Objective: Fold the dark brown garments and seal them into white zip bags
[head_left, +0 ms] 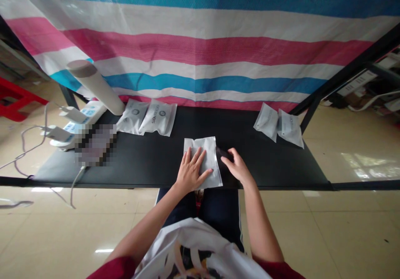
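Observation:
A white plastic pouch (208, 154) lies flat on the black table (156, 160) near its front edge. My left hand (191, 171) rests flat on the pouch with its fingers spread, pressing it down. My right hand (238, 166) is at the pouch's right edge, fingers curled on a dark item (223, 154) that sits at the pouch's open side. What the dark item is I cannot make out.
Two white pouches (146, 117) lie at the back left, two more (278, 124) at the back right. A white tube (95, 85) leans at the left. A power strip (76, 124) with plugs and cables sits at the left edge. Striped tarpaulin (200, 49) hangs behind.

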Available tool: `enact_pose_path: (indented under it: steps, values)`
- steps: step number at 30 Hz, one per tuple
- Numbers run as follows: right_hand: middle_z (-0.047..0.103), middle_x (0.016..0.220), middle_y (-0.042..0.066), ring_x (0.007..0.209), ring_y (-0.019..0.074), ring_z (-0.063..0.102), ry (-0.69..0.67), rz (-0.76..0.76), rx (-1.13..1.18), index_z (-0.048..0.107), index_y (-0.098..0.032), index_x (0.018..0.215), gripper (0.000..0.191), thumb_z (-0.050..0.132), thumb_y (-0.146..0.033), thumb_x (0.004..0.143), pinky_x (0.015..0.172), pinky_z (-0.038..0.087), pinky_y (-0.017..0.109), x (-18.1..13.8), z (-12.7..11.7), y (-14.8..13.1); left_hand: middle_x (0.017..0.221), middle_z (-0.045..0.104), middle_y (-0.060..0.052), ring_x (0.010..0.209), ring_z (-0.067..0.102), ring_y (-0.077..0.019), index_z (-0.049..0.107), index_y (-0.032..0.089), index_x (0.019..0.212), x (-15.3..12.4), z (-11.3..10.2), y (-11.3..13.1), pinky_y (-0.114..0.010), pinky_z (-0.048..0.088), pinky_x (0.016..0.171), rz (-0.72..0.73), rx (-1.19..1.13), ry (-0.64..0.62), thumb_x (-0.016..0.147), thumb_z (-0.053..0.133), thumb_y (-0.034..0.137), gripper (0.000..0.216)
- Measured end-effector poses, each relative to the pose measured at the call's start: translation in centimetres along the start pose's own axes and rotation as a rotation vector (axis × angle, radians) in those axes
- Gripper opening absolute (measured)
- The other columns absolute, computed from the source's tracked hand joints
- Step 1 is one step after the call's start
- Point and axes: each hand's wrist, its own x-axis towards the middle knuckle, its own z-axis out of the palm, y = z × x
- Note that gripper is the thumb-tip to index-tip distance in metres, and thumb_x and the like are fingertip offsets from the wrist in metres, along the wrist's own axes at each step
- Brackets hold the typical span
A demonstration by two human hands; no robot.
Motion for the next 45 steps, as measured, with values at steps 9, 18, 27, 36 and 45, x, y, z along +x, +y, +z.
enact_pose_path:
  steps: [9, 18, 27, 36, 45]
  values:
    - [0.058, 0.076, -0.002, 0.072, 0.0189, 0.056, 0.181, 0.279, 0.493, 0.050, -0.024, 0.087, 0.045, 0.071, -0.059, 0.068, 0.061, 0.044, 0.028, -0.3, -0.6, -1.3, 0.156, 0.037, -0.010, 0.147, 0.017, -0.0448, 0.043, 0.021, 0.147, 1.1, 0.7, 0.5, -0.061, 0.024, 0.115, 0.001, 0.015, -0.004, 0.089, 0.051, 0.061, 0.071]
    - [0.054, 0.079, -0.001, 0.076, 0.0177, 0.053, 0.117, 0.170, 0.420, 0.051, -0.024, 0.089, 0.043, 0.057, -0.064, 0.077, 0.069, 0.044, 0.029, 1.7, 3.9, -2.2, 0.148, 0.043, -0.021, 0.136, 0.045, -0.0325, 0.007, 0.019, 0.155, 0.1, -0.6, -1.8, -0.052, 0.040, 0.109, -0.045, -0.467, 0.109, 0.086, 0.062, 0.052, 0.095]
    - [0.055, 0.079, -0.004, 0.073, 0.0153, 0.056, 0.097, 0.190, 0.592, 0.045, -0.024, 0.088, 0.045, 0.075, -0.046, 0.063, 0.064, 0.042, 0.026, 1.0, 0.8, -2.5, 0.132, 0.047, -0.012, 0.095, 0.065, -0.0165, 0.034, 0.026, 0.129, 0.0, -2.4, -3.9, -0.030, 0.057, 0.072, -0.293, -0.682, 0.353, 0.081, 0.067, 0.037, 0.059]
    - [0.062, 0.085, 0.000, 0.075, 0.0160, 0.057, 0.080, 0.162, 0.497, 0.054, -0.022, 0.094, 0.038, 0.070, -0.046, 0.069, 0.064, 0.042, 0.026, 0.8, 0.7, -0.9, 0.136, 0.038, -0.016, 0.100, 0.063, -0.0247, 0.016, 0.025, 0.149, 1.6, -2.0, -1.3, -0.041, 0.058, 0.075, -0.196, -0.378, 0.217, 0.062, 0.081, 0.039, 0.109]
    - [0.056, 0.069, -0.004, 0.065, 0.0147, 0.051, 0.165, 0.122, 0.424, 0.054, -0.022, 0.086, 0.036, 0.070, -0.050, 0.068, 0.057, 0.036, 0.024, 1.7, -0.1, 0.6, 0.115, 0.054, -0.005, 0.061, 0.056, -0.0075, 0.021, 0.028, 0.144, -1.0, -4.5, -3.1, -0.022, 0.047, 0.052, -0.279, -0.402, 0.389, 0.080, 0.064, 0.028, 0.077]
